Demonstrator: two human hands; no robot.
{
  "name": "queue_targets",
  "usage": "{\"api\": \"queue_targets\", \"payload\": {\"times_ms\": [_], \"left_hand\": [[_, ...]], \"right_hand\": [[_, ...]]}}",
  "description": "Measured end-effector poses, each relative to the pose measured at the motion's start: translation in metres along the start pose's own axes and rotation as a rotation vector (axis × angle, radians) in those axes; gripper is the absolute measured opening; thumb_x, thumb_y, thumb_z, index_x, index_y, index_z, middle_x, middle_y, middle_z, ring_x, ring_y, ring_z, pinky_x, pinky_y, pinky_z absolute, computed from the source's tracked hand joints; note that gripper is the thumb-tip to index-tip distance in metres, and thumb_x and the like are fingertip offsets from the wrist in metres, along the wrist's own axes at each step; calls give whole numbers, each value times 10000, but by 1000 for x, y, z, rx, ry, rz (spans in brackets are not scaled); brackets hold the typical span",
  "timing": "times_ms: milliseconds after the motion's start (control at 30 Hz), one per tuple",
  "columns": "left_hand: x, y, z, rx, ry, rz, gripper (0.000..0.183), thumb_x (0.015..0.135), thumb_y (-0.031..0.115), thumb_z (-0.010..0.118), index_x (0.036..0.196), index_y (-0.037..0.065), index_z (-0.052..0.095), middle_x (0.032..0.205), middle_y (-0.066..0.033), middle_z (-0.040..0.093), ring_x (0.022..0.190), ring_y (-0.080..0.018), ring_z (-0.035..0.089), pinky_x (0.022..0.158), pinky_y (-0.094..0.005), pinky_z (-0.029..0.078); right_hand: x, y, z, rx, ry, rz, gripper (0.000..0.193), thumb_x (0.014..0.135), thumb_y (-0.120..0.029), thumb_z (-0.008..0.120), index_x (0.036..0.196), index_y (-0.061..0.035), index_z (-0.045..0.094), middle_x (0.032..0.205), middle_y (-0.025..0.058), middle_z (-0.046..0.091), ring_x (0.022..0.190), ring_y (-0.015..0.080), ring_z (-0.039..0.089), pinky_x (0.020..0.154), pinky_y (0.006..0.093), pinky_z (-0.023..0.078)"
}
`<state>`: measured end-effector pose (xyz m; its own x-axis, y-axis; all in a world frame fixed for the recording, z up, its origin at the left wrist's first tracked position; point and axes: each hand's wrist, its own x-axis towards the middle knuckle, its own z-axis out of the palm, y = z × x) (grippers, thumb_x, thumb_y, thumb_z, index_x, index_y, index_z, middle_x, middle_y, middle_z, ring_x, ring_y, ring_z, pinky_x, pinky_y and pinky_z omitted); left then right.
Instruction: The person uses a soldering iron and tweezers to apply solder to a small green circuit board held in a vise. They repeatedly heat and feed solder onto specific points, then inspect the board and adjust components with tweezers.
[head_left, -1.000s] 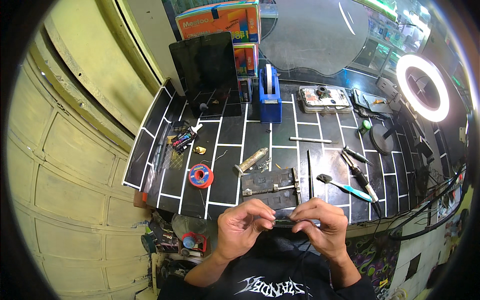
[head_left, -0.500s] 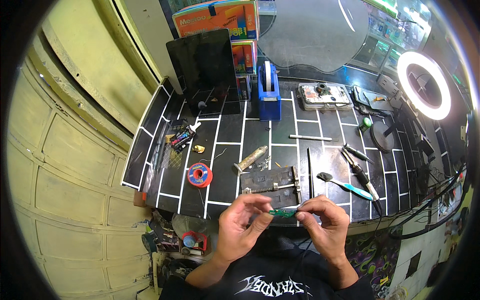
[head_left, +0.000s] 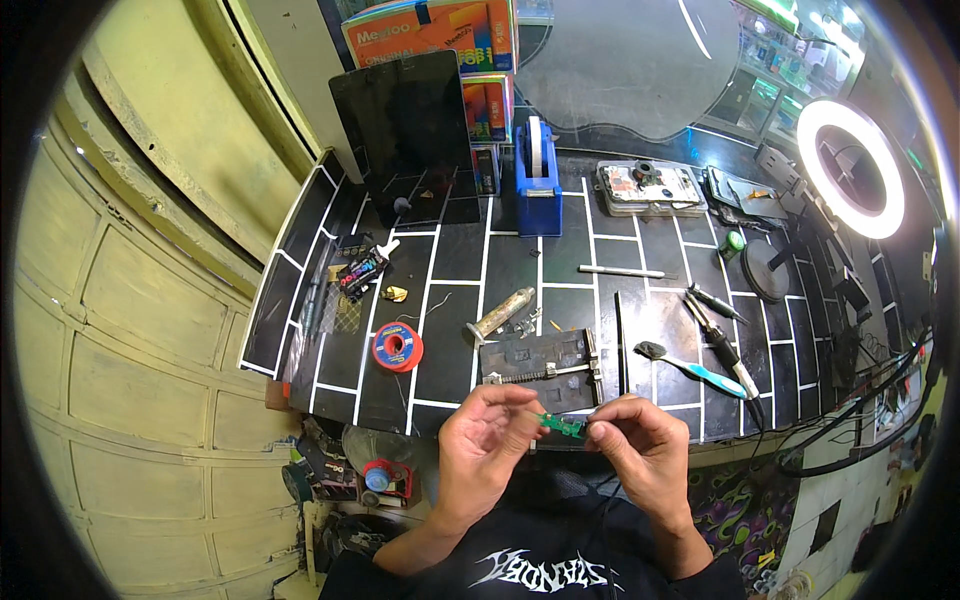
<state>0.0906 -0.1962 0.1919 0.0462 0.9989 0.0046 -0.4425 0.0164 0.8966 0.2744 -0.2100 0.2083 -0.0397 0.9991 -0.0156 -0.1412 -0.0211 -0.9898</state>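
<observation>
A small green circuit board [head_left: 563, 426] is held level between my two hands, just above the near edge of the bench. My left hand [head_left: 490, 440] pinches its left end between thumb and fingers. The thumb and forefinger of my right hand [head_left: 640, 440] close on its right end. Directly beyond the board lies a dark board-holding clamp [head_left: 540, 370] with a metal spring rod. Right of the clamp rest a blue and white toothbrush [head_left: 700, 371] and a soldering iron [head_left: 722, 345].
A red solder spool [head_left: 398, 347] and a used metal tube [head_left: 500, 315] lie left of the clamp. Behind them stand a blue tape dispenser [head_left: 540, 195] and a dark panel [head_left: 405, 140]. A lit ring lamp [head_left: 812, 150] and cables flank the right side.
The green board has tilted slightly, its right end lower, and shows more of its face. My right hand has shifted a little left. The bench items stay put.
</observation>
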Motion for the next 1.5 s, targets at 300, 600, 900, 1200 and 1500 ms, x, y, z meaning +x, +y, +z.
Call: {"api": "queue_targets", "payload": {"times_ms": [300, 600, 900, 1200, 1500], "left_hand": [[3, -6, -11, -37, -134, 10, 178, 989, 62, 674, 1122, -22, 591, 992, -90, 659, 892, -136, 642, 794, -261, 533], [2, -5, -7, 195, -94, 245, 184, 897, -80, 720, 1067, -43, 659, 1015, -138, 675, 923, -178, 678, 836, -296, 550], [1, -2, 0, 577, -107, 447, 175, 891, -83, 730, 1056, -44, 685, 1021, -148, 711, 936, -194, 695, 813, -298, 559], [-2, -1, -4, 79, -74, 107, 228, 884, -85, 740, 1102, -85, 674, 1036, -163, 705, 961, -199, 692, 862, -301, 556], [5, -10, 2, 461, -88, 373, 224, 811, -34, 824, 1004, -15, 711, 914, -146, 742, 829, -207, 726, 728, -288, 568]], "right_hand": [[4, 7, 1, -119, 15, -121, 90, 961, -3, 686, 1015, 61, 651, 950, 101, 673, 785, 135, 662, 718, 269, 547], [3, 0, 2, -69, 48, -85, 197, 895, 45, 740, 1084, 71, 692, 946, 107, 698, 869, 152, 698, 788, 264, 580], [2, -2, 0, -442, 145, -336, 212, 798, 74, 799, 991, 47, 715, 854, 105, 703, 750, 163, 690, 685, 266, 531], [-1, -3, -1, -76, 78, -62, 245, 877, 38, 758, 1114, 70, 705, 921, 129, 709, 797, 134, 687, 717, 254, 543], [7, 10, 0, -368, 180, -201, 193, 849, -9, 804, 1003, 48, 702, 853, 105, 696, 706, 118, 645, 654, 247, 517]]}}
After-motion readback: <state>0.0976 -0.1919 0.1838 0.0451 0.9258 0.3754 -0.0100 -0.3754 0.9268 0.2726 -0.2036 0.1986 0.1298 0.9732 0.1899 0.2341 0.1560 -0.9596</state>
